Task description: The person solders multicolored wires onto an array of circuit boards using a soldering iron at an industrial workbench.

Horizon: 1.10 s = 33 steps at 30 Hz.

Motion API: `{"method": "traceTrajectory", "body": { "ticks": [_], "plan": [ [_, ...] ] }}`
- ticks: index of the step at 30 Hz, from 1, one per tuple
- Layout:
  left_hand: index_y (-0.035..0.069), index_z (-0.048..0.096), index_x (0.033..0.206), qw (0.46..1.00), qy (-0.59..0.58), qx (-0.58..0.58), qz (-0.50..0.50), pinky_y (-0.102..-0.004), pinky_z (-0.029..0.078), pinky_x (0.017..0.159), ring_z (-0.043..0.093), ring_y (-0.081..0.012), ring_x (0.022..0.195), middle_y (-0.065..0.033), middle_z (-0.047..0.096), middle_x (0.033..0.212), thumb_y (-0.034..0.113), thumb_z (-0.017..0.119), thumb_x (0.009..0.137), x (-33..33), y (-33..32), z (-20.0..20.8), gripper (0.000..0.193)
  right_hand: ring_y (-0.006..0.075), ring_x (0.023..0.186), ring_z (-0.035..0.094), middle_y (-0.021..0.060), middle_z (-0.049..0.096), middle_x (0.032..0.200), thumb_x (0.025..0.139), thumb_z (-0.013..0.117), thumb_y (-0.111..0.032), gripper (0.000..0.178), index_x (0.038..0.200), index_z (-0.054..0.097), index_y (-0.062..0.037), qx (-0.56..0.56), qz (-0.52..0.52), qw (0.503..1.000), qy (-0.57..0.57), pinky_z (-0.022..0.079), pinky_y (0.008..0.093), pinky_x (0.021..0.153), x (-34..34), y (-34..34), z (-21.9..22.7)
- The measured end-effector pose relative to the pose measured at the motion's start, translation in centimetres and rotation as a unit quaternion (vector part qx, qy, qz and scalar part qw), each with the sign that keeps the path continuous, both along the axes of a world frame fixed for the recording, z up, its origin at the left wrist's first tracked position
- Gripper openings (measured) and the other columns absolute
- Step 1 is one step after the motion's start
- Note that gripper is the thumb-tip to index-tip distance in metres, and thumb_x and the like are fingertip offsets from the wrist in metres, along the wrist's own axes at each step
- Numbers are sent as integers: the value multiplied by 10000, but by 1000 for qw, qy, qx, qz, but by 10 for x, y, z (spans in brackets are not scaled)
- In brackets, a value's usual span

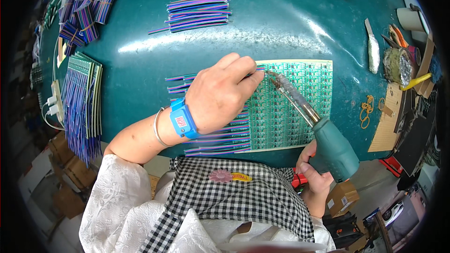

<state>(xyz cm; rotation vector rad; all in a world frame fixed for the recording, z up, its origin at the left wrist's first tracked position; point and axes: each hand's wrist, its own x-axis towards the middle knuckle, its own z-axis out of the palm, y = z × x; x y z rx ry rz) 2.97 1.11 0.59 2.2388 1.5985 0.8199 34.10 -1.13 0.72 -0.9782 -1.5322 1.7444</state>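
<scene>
A green circuit board panel (293, 117) lies on the table in front of me, with rows of small repeated boards. Along its left edge, several short multicoloured ribbon wires (225, 141) stick out to the left. My left hand (220, 93) is above this edge, its fingers pinching a ribbon wire (260, 69) at the panel's upper left; the palm hides part of the wire row. In my right hand (316, 174) is a green-handled soldering iron (335, 150), held at a slant. Its dark tip reaches the panel beside the pinched wire's end.
Loose ribbon wires (199, 11) lie in a stack at the back. On the left are bundled wires (86, 23) and wired boards (84, 98). A power strip (57, 100) stands at the left edge. Rubber bands (366, 112), a solder roll (397, 67) and cardboard (385, 122) lie right.
</scene>
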Motion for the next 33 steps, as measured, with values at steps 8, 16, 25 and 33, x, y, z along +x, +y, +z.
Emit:
{"method": "traceTrajectory", "body": {
  "ticks": [8,16,25,33],
  "plan": [
    [-24,714,1047,1000,11,-1,-4,-371,488,616,552,-257,730,-103,577,917,-76,672,623,-1,0,0,429,155,604,564,85,576,732,723,661,9,469,1177,557,70,-174,-129,976,14,468,281,555,-15,-3,29],
    [-13,725,1032,1000,29,-8,3,-362,486,603,550,-247,725,-91,584,914,-68,666,632,0,0,5,408,189,531,550,114,531,711,710,663,-1,474,1140,486,94,-139,-107,984,-20,502,300,497,-9,-6,18],
    [-5,696,1010,998,57,-1,-13,-335,538,573,565,-219,809,-62,542,889,87,642,782,-4,1,3,252,146,619,552,83,581,789,689,675,47,445,1120,562,34,-79,-48,996,1,469,279,559,-3,-4,8],
    [-14,691,1017,998,61,4,-19,-336,535,569,563,-222,806,-69,539,889,88,637,779,-4,1,4,264,177,532,552,109,537,717,722,675,-13,455,1128,499,91,-131,-117,984,-16,510,301,485,-9,-5,23]
  ]
}}
